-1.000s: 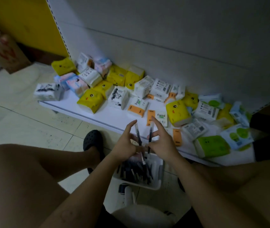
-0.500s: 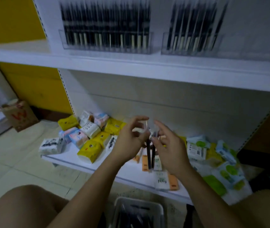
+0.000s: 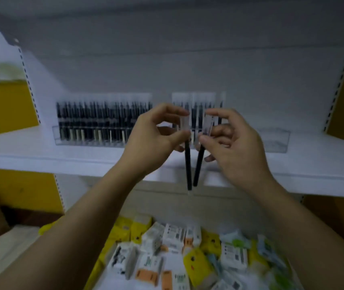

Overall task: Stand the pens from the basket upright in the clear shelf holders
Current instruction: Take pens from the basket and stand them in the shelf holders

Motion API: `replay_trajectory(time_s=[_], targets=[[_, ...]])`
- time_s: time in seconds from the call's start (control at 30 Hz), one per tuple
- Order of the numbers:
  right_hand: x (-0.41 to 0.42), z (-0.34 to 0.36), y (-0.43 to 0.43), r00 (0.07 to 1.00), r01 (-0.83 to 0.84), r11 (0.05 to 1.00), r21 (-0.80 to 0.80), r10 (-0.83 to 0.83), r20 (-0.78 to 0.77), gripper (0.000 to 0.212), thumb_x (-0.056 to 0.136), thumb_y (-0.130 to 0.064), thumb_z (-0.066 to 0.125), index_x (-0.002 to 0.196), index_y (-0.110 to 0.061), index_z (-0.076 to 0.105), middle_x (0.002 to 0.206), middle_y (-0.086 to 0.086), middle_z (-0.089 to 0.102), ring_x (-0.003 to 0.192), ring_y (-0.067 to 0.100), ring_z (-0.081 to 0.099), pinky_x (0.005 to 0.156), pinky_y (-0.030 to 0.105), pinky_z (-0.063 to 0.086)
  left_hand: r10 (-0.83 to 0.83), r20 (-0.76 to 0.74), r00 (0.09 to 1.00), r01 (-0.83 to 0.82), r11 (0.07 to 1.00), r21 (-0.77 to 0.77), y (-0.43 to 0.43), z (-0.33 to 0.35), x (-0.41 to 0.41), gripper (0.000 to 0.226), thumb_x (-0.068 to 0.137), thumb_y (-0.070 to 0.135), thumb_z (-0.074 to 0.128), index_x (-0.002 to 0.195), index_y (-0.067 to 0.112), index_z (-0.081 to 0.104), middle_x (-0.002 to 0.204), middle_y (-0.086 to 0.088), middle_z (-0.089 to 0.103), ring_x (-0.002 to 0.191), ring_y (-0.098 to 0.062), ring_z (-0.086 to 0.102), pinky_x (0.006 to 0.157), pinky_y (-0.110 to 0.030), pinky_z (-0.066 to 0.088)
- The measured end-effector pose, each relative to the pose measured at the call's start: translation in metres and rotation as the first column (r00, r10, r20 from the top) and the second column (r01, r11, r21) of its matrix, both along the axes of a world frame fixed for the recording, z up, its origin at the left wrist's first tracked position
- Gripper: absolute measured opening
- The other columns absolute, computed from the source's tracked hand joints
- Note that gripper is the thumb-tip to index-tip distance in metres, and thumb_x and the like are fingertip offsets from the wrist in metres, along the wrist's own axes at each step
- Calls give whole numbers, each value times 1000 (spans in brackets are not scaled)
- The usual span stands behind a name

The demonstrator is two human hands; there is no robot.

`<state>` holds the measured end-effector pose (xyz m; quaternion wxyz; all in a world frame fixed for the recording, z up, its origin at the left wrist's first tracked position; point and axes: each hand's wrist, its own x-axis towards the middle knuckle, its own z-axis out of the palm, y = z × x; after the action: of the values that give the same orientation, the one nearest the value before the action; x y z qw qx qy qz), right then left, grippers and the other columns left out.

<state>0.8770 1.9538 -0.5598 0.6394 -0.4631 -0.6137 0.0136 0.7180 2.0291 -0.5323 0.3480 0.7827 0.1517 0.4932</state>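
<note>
Hands were both busy: left hand point(image 3: 152, 139) pinched a black pen point(image 3: 187, 164) by its clear cap, right hand point(image 3: 236, 143) pinched the other pen point(image 3: 199, 164), both dangling before the clear holder point(image 3: 275, 141).

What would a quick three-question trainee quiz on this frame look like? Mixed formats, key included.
1. True or false: each hand holds one pen, the left hand the left pen and the right hand the right pen.
2. Multiple choice: the clear caps of the held pens point: A) up, B) down, C) sideways.
3. Fill in: the roomy holder with bare space stands to the ____ of the packed holder.

Key: 1 true; 2 A; 3 right.
</note>
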Motion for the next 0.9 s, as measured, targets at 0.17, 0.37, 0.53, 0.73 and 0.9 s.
replay_trajectory(time_s=[0.17,0.37,0.53,0.73,0.9], targets=[[40,42,16,998,64,995,71,-62,-21,32,89,-10,67,110,-33,59,86,6,61,69,19,70,54,32,59,52,53,997,-53,998,32,17,43,38,24,84,12,72,103,25,63,97,1,68,78,-10,70,67,-24,58],[83,78,45,978,192,975,115,-200,63,30,87,-13,70,110,-30,60,86,-10,58,56,14,68,50,30,58,109,14,994,-110,979,173,40,67,89,20,84,15,73,97,27,64,91,1,70,77,-8,69,68,-31,60],[109,94,75,951,252,958,134,-271,148,28,86,-19,72,106,-32,57,86,-10,61,63,16,68,59,43,59,187,25,982,-188,959,214,61,82,124,21,81,18,76,96,25,65,89,5,69,76,-4,68,73,-29,59],[130,97,104,943,262,958,116,-279,181,27,86,-19,72,105,-29,56,86,-7,60,66,16,66,58,43,58,223,23,975,-219,927,303,79,88,147,23,80,14,76,94,26,62,88,7,68,78,-2,67,75,-27,59],[138,84,109,950,264,948,176,-288,124,27,87,-19,70,107,-29,56,84,-11,60,58,17,65,59,43,58,273,-12,962,-250,895,370,87,85,151,21,82,18,74,96,26,61,87,9,67,78,-1,66,74,-25,59]])
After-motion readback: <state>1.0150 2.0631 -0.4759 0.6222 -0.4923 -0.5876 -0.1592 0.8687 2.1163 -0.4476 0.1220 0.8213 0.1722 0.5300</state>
